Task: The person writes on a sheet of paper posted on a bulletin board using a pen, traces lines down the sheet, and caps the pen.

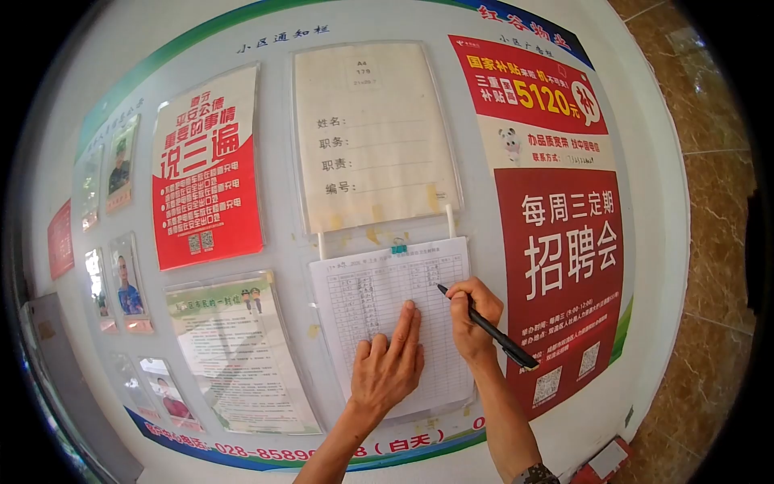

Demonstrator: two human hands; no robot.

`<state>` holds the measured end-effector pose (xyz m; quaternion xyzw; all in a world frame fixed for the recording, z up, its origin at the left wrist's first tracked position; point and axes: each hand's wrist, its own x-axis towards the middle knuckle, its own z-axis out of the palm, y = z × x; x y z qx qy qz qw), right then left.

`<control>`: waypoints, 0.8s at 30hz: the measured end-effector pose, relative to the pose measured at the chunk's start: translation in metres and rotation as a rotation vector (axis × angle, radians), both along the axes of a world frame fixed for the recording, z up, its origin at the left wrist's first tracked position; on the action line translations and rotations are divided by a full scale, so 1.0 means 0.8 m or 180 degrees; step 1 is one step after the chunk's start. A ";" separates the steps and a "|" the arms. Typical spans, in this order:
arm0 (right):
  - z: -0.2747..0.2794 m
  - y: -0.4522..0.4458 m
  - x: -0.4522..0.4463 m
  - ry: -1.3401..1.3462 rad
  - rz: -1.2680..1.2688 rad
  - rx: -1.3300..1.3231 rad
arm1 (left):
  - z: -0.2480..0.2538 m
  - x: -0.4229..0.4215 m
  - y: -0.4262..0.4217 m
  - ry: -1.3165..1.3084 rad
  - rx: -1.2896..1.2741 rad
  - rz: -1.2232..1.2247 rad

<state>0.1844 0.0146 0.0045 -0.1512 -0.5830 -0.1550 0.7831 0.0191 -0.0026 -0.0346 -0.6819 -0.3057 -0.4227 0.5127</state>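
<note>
A printed form sheet [443,363] with a ruled table hangs on the notice board, with handwriting in some of its rows. My left hand [389,363] presses against the sheet, its index finger stretched upward and the other fingers partly bent. In my right hand [476,315] is a black pen [504,341], its tip at the upper right columns of the table. A small green clip [398,248] sits at the sheet's top edge. Two white strips [451,221] run up from the sheet to the board.
Above the form is a blank-lined A4 holder [375,137]. A red-and-white poster [208,169] and a printed letter [242,355] are at left, red advertising posters [564,266] at right. Brown tiled wall [709,242] borders the board. A red box [603,464] stands low at right.
</note>
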 end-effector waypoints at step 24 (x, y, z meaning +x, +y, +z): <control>-0.001 0.006 0.000 0.0059 -0.0003 0.0080 | -0.001 0.001 0.002 -0.0001 0.0037 0.0013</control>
